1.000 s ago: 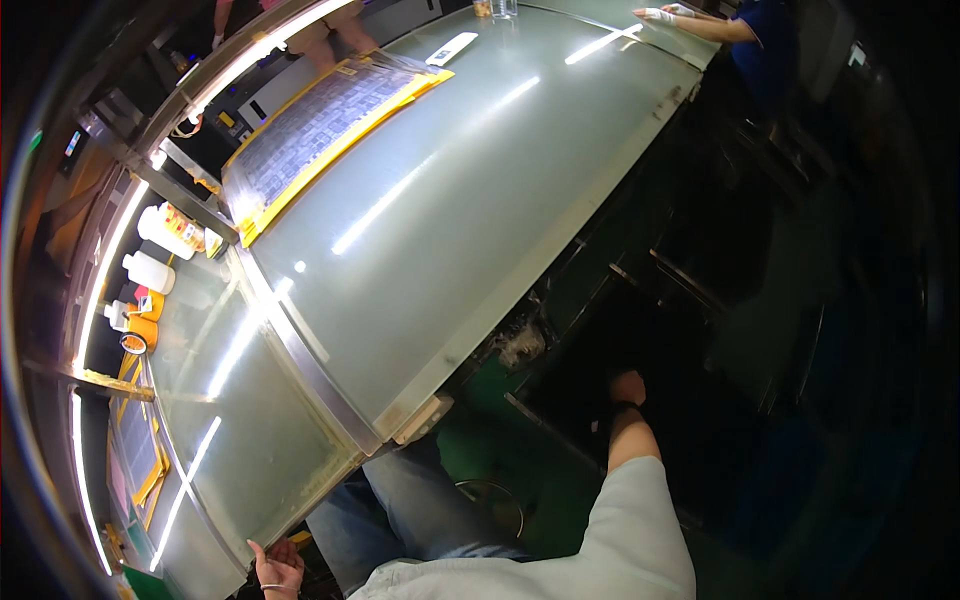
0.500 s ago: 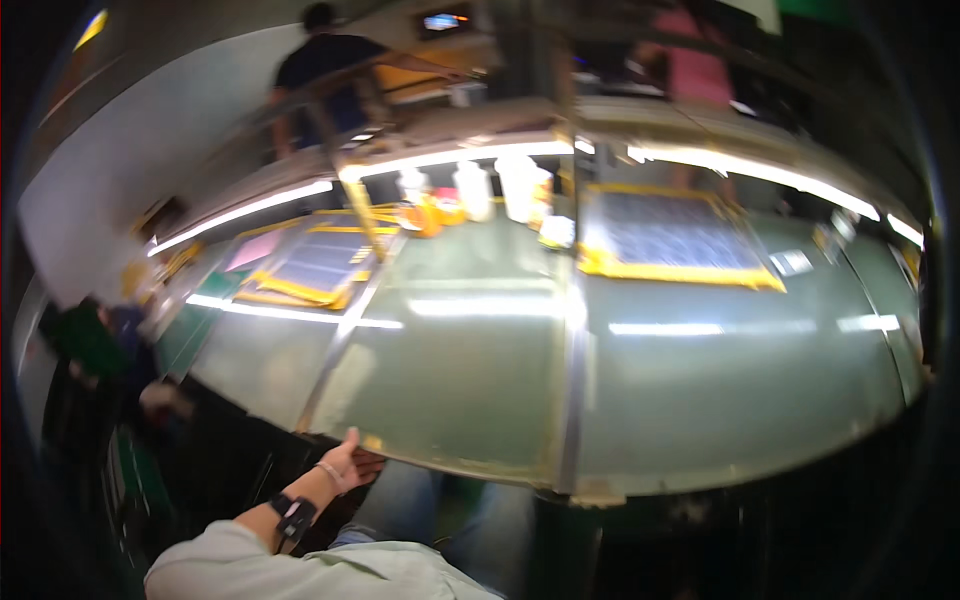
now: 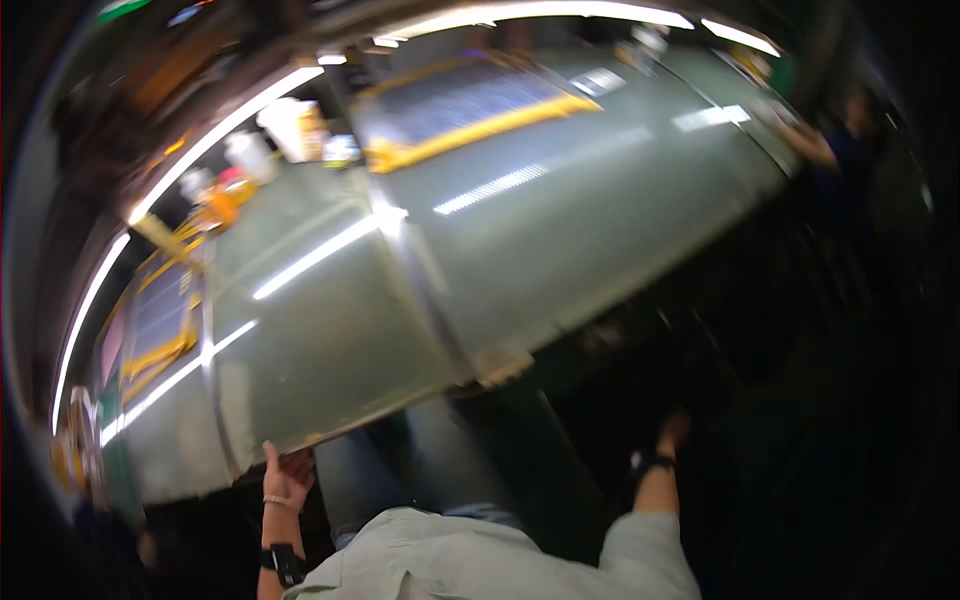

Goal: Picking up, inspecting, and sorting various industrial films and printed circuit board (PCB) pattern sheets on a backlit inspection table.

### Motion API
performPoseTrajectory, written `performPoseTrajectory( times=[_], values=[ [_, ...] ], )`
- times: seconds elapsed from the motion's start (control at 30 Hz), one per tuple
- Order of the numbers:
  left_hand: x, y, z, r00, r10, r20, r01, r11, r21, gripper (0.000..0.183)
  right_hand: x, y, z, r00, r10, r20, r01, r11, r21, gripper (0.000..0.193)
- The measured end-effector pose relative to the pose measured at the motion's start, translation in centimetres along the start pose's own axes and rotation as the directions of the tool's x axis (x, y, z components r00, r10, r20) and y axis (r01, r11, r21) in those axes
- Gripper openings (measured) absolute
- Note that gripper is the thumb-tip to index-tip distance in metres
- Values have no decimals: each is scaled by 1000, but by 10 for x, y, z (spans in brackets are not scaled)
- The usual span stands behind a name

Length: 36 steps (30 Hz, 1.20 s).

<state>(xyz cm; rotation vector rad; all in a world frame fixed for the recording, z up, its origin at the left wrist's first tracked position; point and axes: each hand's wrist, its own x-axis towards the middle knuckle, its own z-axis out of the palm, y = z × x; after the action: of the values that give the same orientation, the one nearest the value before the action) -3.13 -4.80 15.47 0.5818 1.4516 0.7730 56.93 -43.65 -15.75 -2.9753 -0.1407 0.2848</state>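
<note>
My left hand (image 3: 288,476) is at the front edge of a long green-topped table (image 3: 310,370), its thumb raised apart from the fingers. The fingers reach along or just under the rim, and nothing is visible in the palm. Out to the right, away from the table, my right hand (image 3: 676,430) hangs low over dark ground. It is dim and smeared, so its fingers cannot be made out. Each wrist wears a dark band.
A yellow-edged framed screen (image 3: 470,100) lies on the table's far side, another screen (image 3: 160,305) at left. White containers (image 3: 290,130) and orange containers (image 3: 218,205) stand between them. A metal strip (image 3: 425,285) crosses the tabletop. Another person (image 3: 845,160) is at the far right.
The view has swung right and tilted, so the table slants across it. My right arm and a person at the right have come into view. My left hand remains by the table edge.
</note>
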Motion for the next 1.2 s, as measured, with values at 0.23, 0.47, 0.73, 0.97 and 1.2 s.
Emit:
performPoseTrajectory(
  times=[0.23,0.47,0.73,0.97,1.2],
  values=[
    [1,11,31,999,-30,17,29,998,50,61,-42,-34,-137,932,351,84,-339,769,542,51],
    [3,9,43,997,-59,43,57,997,44,57,22,42,-79,945,-136,297,241,905,-350,29],
    [7,11,31,999,-41,33,42,999,-13,55,-58,-13,-194,937,349,-5,-332,894,300,37],
    [18,7,39,995,-28,94,33,998,-55,55,-134,78,-321,904,319,-283,-9,678,735,38],
    [19,-2,34,989,-37,146,51,994,-92,55,-251,9,-429,762,443,-472,356,322,877,28]
  ],
)
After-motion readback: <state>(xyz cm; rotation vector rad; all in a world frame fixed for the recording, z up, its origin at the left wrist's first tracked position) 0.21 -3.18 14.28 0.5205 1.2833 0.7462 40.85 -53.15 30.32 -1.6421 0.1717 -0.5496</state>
